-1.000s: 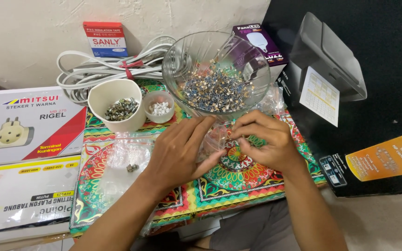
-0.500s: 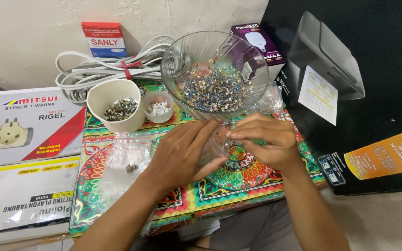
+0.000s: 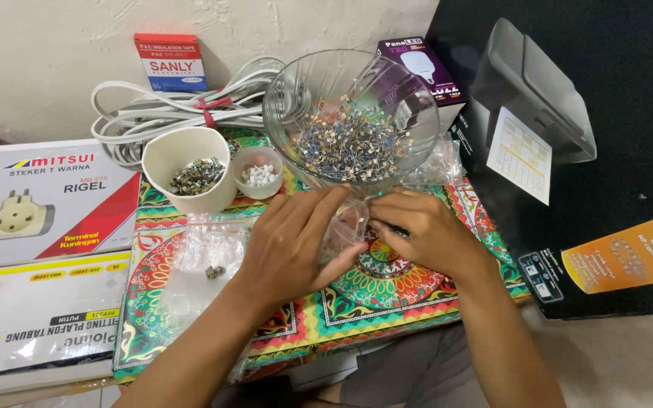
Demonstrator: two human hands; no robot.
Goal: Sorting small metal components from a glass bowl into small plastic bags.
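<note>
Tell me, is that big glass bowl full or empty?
Partly full. The glass bowl stands upright on the patterned table and holds a heap of small metal pieces across its bottom, well below the rim.

Small clear plastic bag [image 3: 344,230], just below the glass bowl [image 3: 351,113]: largely covered by the left hand [image 3: 289,245] and right hand [image 3: 421,230]; its contents cannot be told. Pieces in the bowl: too small to identify; boxes [image 3: 35,249] left of the bowl: cut off by the picture's left edge.
</note>
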